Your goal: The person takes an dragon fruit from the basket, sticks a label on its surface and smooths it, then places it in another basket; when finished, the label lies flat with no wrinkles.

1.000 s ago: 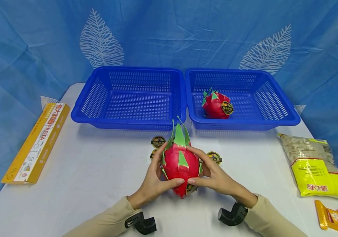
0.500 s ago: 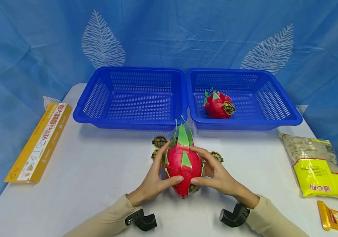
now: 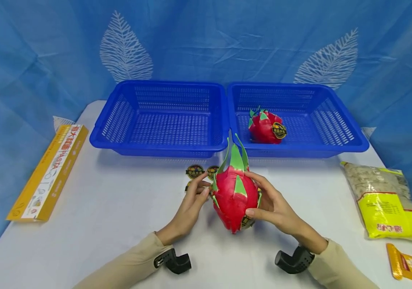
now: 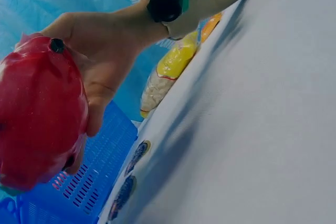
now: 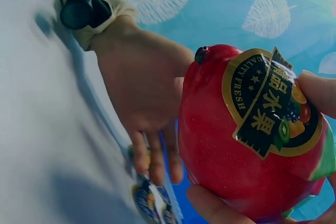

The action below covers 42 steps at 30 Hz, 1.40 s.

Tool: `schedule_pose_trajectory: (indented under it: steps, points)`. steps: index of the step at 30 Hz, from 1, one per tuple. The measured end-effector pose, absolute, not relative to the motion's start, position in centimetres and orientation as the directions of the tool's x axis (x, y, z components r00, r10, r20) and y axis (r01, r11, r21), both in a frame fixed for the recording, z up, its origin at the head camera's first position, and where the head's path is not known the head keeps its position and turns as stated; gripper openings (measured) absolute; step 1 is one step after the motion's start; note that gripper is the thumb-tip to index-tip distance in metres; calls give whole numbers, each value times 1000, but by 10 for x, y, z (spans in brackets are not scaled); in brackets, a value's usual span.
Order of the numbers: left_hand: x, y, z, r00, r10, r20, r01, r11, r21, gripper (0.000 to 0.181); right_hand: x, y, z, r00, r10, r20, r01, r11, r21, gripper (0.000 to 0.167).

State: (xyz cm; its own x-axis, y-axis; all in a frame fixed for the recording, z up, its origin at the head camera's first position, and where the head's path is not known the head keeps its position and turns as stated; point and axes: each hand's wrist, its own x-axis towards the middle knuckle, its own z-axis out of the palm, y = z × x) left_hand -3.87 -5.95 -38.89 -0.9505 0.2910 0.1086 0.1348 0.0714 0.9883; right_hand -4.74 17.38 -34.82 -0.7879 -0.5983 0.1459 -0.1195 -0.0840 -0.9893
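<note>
A red dragon fruit (image 3: 235,196) with green leaf tips is held up off the table by my right hand (image 3: 279,210), thumb on its front and fingers round its right side. Its black and gold label (image 5: 273,103) faces the right wrist view, near the right thumb. My left hand (image 3: 188,210) is beside the fruit's left side, fingers extended and not wrapped round it; whether a fingertip touches it I cannot tell. Several round black and gold stickers (image 3: 195,171) lie on the table just behind the hands, some partly covered. A second dragon fruit (image 3: 265,127), also labelled, sits in the right blue basket.
Two blue plastic baskets stand side by side at the back, the left basket (image 3: 159,150) and the right basket (image 3: 321,149). A yellow pasta box (image 3: 48,172) lies at left. At right are a yellow-and-clear bag (image 3: 386,204) and an orange packet (image 3: 411,265).
My left hand has let go of the dragon fruit and its thumb has moved off the front. My right hand has lifted the fruit slightly and carried it to the right.
</note>
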Motion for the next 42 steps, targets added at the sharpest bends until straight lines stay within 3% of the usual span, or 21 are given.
schedule_pose_trajectory:
  steps: [6, 18, 24, 31, 37, 42]
  points:
    - [-43, -56, -389, -965, 251, 73, 122, 187, 975, 47, -49, 185, -337, -805, -574, 151, -150, -50, -987, 74]
    - [-68, -35, -370, -925, 338, 174, 252, 203, 946, 54, -66, 216, -304, -881, -389, 268, -276, -35, -960, 76]
    - [-90, -14, -362, -903, 406, 142, 271, 280, 921, 65, -89, 238, -291, -899, -266, 348, -311, -169, -935, 69]
    - [-107, 7, -362, -920, 386, 62, 210, 354, 912, 70, -123, 268, -277, -941, -148, 304, -264, -239, -934, 60]
    - [-119, 22, -361, -938, 336, 90, 216, 359, 908, 72, -156, 295, -271, -952, -151, 265, -201, -343, -918, 57]
    - [-128, 29, -360, -953, 285, 102, 202, 347, 916, 72, -181, 314, -270, -968, -175, 181, -117, -325, -938, 57]
